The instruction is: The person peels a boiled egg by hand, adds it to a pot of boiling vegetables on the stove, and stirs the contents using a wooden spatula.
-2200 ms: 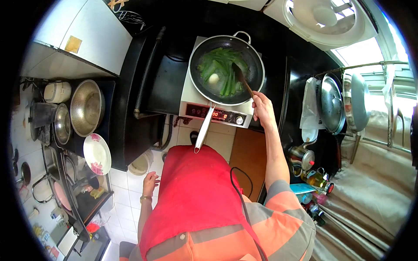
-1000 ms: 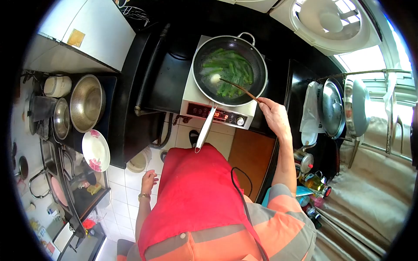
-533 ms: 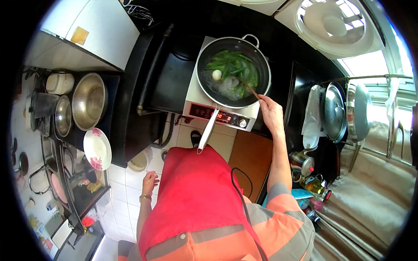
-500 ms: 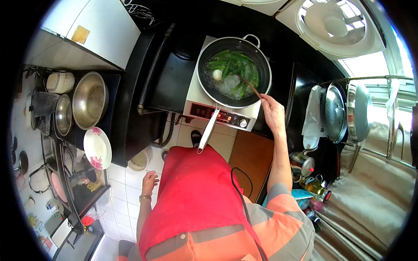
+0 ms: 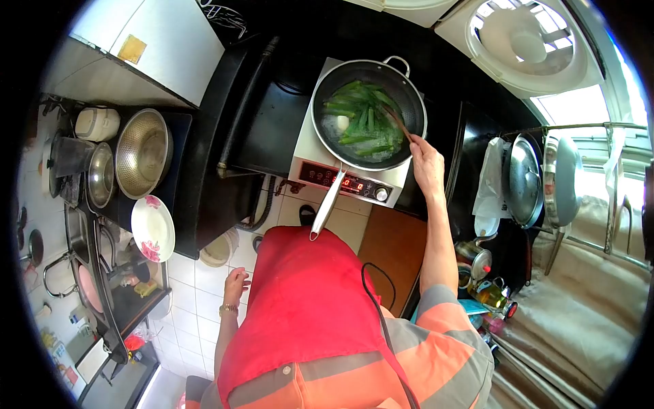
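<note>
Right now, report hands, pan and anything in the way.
Right hand on spatula, in pan of greens. Left hand empty, low. Nothing seen blocking the pan.

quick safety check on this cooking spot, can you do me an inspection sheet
Surface: black counter beside a silver cooktop with lit red digits
Job's things: black wok with silver rim on the cooktop; green vegetable pieces, small white lump and foamy liquid inside
Clutter: white plate with pink flowers and perforated steel bowl at left
Hands: right hand holds a brown utensil in the wok; left hand beside the red apron, nothing seen in it
Cables: thin black cord loops over the apron
Surroundings: round metal lid hangs at right
</note>
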The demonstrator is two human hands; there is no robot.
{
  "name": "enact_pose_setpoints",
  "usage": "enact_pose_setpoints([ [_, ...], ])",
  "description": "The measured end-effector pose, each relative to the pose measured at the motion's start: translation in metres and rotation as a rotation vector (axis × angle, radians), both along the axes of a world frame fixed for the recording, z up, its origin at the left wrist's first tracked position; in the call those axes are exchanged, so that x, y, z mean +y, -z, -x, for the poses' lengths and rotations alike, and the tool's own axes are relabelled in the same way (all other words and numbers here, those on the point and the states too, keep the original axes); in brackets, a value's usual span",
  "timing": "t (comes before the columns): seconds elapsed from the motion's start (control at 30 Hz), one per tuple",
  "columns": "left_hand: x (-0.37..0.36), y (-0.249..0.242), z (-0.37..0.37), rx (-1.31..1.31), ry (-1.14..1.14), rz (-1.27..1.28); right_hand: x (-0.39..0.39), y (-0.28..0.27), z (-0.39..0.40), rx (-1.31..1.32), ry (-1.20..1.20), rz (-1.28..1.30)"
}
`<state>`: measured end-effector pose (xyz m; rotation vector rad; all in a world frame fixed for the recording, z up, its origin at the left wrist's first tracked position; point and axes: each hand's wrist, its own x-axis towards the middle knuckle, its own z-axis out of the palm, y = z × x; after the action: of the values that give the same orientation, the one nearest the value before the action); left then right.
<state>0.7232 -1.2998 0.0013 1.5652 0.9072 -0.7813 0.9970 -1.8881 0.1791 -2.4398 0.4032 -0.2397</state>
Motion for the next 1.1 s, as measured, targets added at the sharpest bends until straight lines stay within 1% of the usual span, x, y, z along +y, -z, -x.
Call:
enact_pose_setpoints([
  [0.07, 0.001, 0.001, -0.001, 0.015, 0.017, 0.005, 0.008, 0.008, -0.016, -0.101, -0.080, 0.024],
  [0.13, -0.001, 0.000, -0.003, 0.021, 0.017, -0.001, 0.011, 0.016, -0.025, -0.059, -0.102, 0.010],
  [0.2, -0.002, -0.002, -0.006, 0.029, 0.016, -0.008, 0.023, 0.030, -0.045, -0.087, -0.187, 0.103],
  [0.27, -0.002, -0.006, -0.010, 0.024, 0.025, -0.047, 0.022, 0.032, -0.044, -0.047, -0.189, 0.105],
  [0.33, -0.004, -0.009, -0.007, 0.006, -0.009, -0.049, 0.018, 0.030, -0.043, 0.069, -0.197, 0.226],
  [0.4, -0.004, -0.009, -0.005, -0.009, -0.031, -0.051, 0.011, 0.028, -0.036, 0.100, -0.191, 0.239],
  [0.5, 0.001, 0.000, 0.011, -0.002, -0.056, -0.007, -0.002, 0.018, -0.023, 0.033, -0.105, 0.084],
  [0.53, 0.001, 0.002, 0.015, 0.023, -0.058, 0.004, -0.009, 0.019, -0.017, -0.009, 0.017, 0.026],
  [0.63, 0.006, 0.011, 0.025, 0.064, -0.037, 0.006, -0.020, 0.026, -0.015, -0.015, 0.084, 0.004],
  [0.7, 0.010, 0.014, 0.030, 0.072, -0.031, 0.008, -0.024, 0.033, -0.012, 0.047, 0.167, -0.086],
  [0.73, 0.011, 0.016, 0.030, 0.071, -0.030, 0.011, -0.025, 0.034, -0.009, 0.046, 0.168, -0.084],
  [0.8, 0.015, 0.011, 0.026, 0.057, -0.023, -0.013, -0.027, 0.036, -0.001, 0.128, 0.084, -0.109],
  [0.87, 0.014, 0.004, 0.012, 0.030, -0.025, -0.020, -0.027, 0.018, 0.012, 0.135, 0.068, -0.089],
  [0.93, 0.012, -0.002, 0.006, 0.013, -0.028, -0.044, -0.027, 0.002, 0.022, 0.120, 0.020, 0.005],
  [0.97, 0.012, -0.004, 0.005, 0.004, -0.009, -0.046, -0.025, -0.002, 0.023, 0.118, 0.037, -0.008],
  [1.0, 0.012, -0.005, 0.004, 0.006, -0.010, -0.046, -0.022, -0.020, 0.030, 0.151, 0.036, 0.026],
  [1.07, 0.013, -0.002, 0.004, -0.001, -0.011, -0.028, -0.018, -0.048, 0.045, 0.150, -0.034, 0.156],
  [1.1, 0.012, -0.002, 0.005, 0.001, -0.010, -0.026, -0.020, -0.059, 0.052, 0.193, -0.068, 0.187],
])
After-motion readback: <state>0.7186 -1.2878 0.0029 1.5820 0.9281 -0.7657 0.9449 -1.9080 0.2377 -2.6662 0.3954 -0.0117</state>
